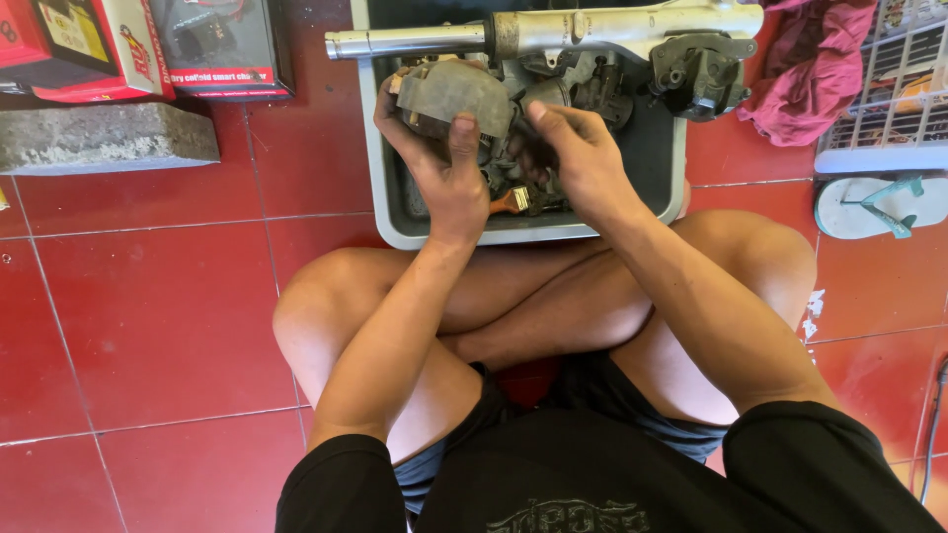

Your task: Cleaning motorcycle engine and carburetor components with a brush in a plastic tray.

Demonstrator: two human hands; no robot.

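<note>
Head view: left hand grips grimy part over tray rim; right hand beside.

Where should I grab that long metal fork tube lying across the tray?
Grip the fork tube on its bare slim chrome end at the left, coming from above. That section looks smooth and clear, while the right end carries a bulky bracket and sits over other parts in the tray.

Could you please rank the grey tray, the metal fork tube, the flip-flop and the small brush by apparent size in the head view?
1. Grey tray
2. Metal fork tube
3. Flip-flop, cut off by the frame edge
4. Small brush, partly hidden
</note>
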